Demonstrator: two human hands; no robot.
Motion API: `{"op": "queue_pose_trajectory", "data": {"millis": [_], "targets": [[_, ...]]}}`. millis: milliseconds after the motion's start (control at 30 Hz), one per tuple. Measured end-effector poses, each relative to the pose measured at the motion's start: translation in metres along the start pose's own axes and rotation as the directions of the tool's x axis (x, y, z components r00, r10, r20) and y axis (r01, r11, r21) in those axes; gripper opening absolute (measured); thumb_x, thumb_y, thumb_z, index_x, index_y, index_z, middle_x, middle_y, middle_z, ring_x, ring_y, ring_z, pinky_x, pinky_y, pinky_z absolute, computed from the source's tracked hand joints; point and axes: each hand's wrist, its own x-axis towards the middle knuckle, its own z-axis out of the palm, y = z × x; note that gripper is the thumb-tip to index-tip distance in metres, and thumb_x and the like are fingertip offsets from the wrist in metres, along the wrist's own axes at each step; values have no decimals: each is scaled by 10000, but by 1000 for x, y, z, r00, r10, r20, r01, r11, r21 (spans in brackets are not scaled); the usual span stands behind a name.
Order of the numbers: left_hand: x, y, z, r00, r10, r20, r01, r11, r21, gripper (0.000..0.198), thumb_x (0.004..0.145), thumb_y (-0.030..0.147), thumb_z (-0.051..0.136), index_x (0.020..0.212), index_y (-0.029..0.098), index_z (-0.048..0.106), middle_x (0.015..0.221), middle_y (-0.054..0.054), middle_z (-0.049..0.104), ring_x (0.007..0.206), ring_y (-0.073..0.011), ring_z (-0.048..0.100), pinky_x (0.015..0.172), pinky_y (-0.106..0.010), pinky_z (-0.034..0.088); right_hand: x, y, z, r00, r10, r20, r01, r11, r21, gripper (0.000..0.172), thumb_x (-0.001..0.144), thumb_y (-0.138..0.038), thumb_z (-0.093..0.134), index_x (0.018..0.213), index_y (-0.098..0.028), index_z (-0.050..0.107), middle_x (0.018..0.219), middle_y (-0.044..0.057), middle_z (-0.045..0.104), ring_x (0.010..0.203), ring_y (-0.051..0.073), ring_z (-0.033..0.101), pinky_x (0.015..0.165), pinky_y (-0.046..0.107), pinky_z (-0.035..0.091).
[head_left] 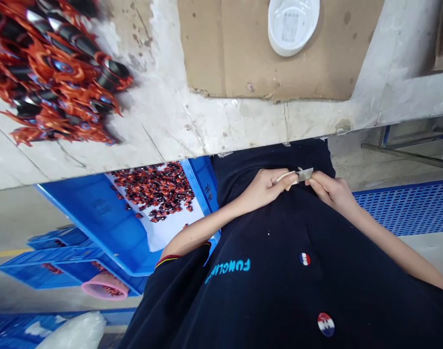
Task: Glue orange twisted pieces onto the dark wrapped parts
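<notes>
At the centre of the frame, the left hand (263,189) grips the pale handle of what looks like a small knife (303,174), though the blade is hard to make out. The right hand (332,190) pinches its far end, both hands just above a black shirt (279,291). Along the top, a concrete ledge (221,121) carries a cardboard sheet (221,48) with a white plastic bowl (293,24) on it, and orange-and-black moulded parts (54,72) heaped at upper left. Left of the hands, a blue crate (97,218) holds more parts on a white liner (170,228). A pink basin (105,286) sits lower left, and blue perforated mesh (410,208) lies at right.

Teal "FUNCLI…" on black shirt (265,300)
</notes>
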Motion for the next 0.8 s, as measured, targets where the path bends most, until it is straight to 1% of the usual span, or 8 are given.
{"op": "queue_pose_trajectory", "data": {"millis": [167, 367, 433, 533, 600, 633, 700, 800], "targets": [[2, -2, 1, 1000, 6, 9, -6, 999, -51, 564, 907, 642, 430, 613, 165, 503, 558, 39, 437, 540, -95, 400, 538, -227, 297, -1, 7, -1, 999, -30, -10, 30, 998, -49, 402, 1001, -457, 315, 825, -228, 594, 585, -7, 560, 415, 90, 414, 455, 250, 286], [0, -7, 5, 999, -39, -38, 36, 996, -86, 612, 849, 718, 460, 595, 165, 521, 546, 35, 448, 530, -94, 398, 515, -233, 282, -6, 14, -4, 999, -31, -29, 28, 995, -97, 353, 982, -389, 370, 808, -240, 638, 501, -4, 487, 432, 116, 414, 485, 277, 308], [1, -10, 5, 995, -58, -80, 49, 992, -116, 620, 830, 734, 477, 577, 169, 512, 521, 42, 418, 489, -85, 357, 483, -234, 256, -14, 15, -3, 999, -34, -31, 31, 995, -92, 346, 974, -397, 379, 832, -244, 654, 514, 3, 517, 442, 123, 440, 492, 277, 343], [3, -15, 4, 973, -73, -221, 38, 987, -156, 618, 841, 734, 460, 554, 186, 457, 481, 65, 330, 433, -74, 259, 446, -240, 208, -28, 17, -1, 998, -21, -54, 17, 997, -81, 348, 970, -421, 374, 870, -242, 655, 546, 9, 569, 441, 130, 479, 488, 270, 385], [3, -14, 4, 963, -31, -269, -11, 988, -155, 599, 875, 699, 441, 567, 186, 453, 488, 61, 348, 441, -77, 288, 458, -239, 232, -33, 17, -1, 996, 10, -87, -18, 996, -88, 330, 980, -386, 368, 879, -229, 640, 568, 9, 590, 427, 118, 486, 476, 252, 377], [2, -13, 4, 965, -3, -263, -35, 990, -139, 587, 890, 677, 441, 577, 182, 465, 501, 54, 380, 457, -79, 325, 475, -237, 256, -33, 17, 0, 995, 25, -100, -35, 995, -95, 316, 985, -364, 371, 878, -221, 631, 583, 9, 599, 419, 108, 485, 471, 241, 367], [0, -10, 4, 981, 49, -188, -65, 995, -79, 569, 910, 643, 440, 593, 172, 489, 529, 44, 428, 491, -84, 378, 506, -233, 287, -28, 14, 1, 993, 43, -111, -54, 994, -99, 303, 991, -353, 375, 878, -209, 617, 618, 11, 614, 407, 90, 477, 466, 223, 348], [-3, -6, 3, 993, 80, -85, -79, 997, 20, 562, 923, 626, 426, 613, 166, 512, 534, 45, 427, 507, -88, 396, 523, -231, 288, -17, 9, 3, 995, 38, -97, -47, 995, -86, 343, 1002, -391, 344, 868, -205, 600, 626, 0, 601, 386, 69, 441, 453, 203, 327]]}}
